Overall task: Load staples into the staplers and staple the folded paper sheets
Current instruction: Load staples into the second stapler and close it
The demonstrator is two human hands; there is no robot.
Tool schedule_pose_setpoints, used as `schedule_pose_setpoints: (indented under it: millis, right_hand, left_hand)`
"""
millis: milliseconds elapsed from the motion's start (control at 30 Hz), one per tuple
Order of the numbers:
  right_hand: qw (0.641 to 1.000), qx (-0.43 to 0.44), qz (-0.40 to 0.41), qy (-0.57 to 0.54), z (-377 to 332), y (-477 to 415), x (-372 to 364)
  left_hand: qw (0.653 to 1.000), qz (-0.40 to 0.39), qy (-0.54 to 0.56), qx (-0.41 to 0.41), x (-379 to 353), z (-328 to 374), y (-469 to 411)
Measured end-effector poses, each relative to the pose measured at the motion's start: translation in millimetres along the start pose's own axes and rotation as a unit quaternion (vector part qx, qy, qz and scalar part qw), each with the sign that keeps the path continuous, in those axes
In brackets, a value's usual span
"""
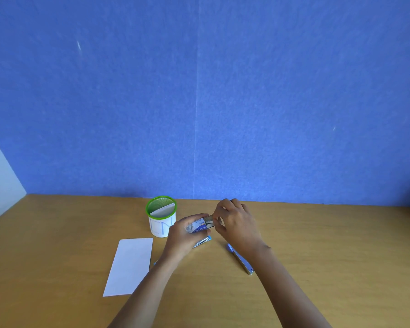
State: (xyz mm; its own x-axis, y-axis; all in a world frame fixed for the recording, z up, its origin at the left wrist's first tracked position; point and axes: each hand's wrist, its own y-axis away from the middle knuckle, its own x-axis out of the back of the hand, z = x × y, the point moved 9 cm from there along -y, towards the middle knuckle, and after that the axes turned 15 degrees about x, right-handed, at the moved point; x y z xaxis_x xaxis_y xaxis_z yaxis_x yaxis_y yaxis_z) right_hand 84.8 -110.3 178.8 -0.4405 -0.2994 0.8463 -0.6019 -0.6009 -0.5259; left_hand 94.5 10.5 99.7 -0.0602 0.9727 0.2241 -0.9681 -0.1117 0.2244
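Note:
My left hand holds a small blue and white staple box above the table. My right hand pinches a strip of staples sticking out of the box's open end. A blue stapler lies on the table under my right wrist. Part of a second blue stapler shows beneath my left hand. A folded white paper sheet lies flat to the left.
A green-rimmed mesh cup with a white label stands behind the paper and holds another folded sheet. The wooden table ends at a blue wall close behind. A small blue item peeks out by my left forearm.

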Motion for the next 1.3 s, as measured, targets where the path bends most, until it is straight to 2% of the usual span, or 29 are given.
schedule_pose_setpoints:
  millis: [200,300,367,433,500,567,667,733,800,833,867,967,1033,1167,1300]
  right_hand:
    - [0.999,0.015,-0.027,-0.017,2.1,-1.4,-6.9]
    - [0.997,0.013,-0.051,-0.064,5.3,0.6,-15.8]
    - [0.991,-0.008,-0.024,-0.129,8.0,3.3,-13.4]
    - [0.969,-0.072,0.044,-0.230,16.5,8.1,-6.8]
    - [0.914,-0.178,0.127,-0.342,32.4,19.3,-6.1]
    - [0.827,-0.289,0.183,-0.447,45.5,32.1,-14.8]
    - [0.635,-0.375,0.242,-0.630,47.6,43.5,-35.1]
    - [0.517,-0.412,0.258,-0.704,43.8,49.3,-46.2]
    - [0.444,-0.450,0.255,-0.732,39.9,55.7,-56.2]
    - [0.432,-0.467,0.249,-0.731,37.9,58.6,-60.2]
    - [0.444,-0.480,0.234,-0.719,36.3,61.1,-63.1]
    - [0.562,-0.480,0.151,-0.657,28.9,61.0,-68.2]
    - [0.604,-0.466,0.115,-0.637,22.5,57.9,-70.5]
    - [0.624,-0.454,0.108,-0.626,19.5,54.2,-71.4]
    - [0.610,-0.446,0.089,-0.649,7.0,52.5,-79.3]
  left_hand:
    - [1.000,-0.001,-0.005,0.002,0.3,-1.1,0.1]
    - [1.000,-0.003,-0.003,0.003,0.4,-1.4,-0.4]
    - [1.000,-0.004,0.004,0.006,1.6,-2.4,-1.2]
    - [1.000,0.001,0.012,0.012,3.6,-4.1,-2.0]
    - [1.000,0.007,0.017,0.018,5.1,-5.5,-2.5]
    - [0.999,0.009,0.023,0.020,5.3,-6.3,-2.7]
    - [0.999,0.010,0.025,0.020,5.7,-6.3,-1.5]
    - [1.000,0.010,0.021,0.016,5.9,-5.5,-0.3]
    - [1.000,0.009,0.018,0.013,5.8,-5.3,0.4]
    - [1.000,0.008,0.017,0.012,5.5,-5.5,0.5]
    - [1.000,0.007,0.017,0.013,4.9,-5.7,0.4]
    - [1.000,0.005,0.013,0.014,2.2,-5.7,0.1]
    - [1.000,0.008,0.009,0.012,0.9,-4.9,0.2]
    - [1.000,0.011,0.012,0.011,0.5,-5.2,0.1]
    - [1.000,0.001,0.015,0.008,-4.5,-3.8,0.9]
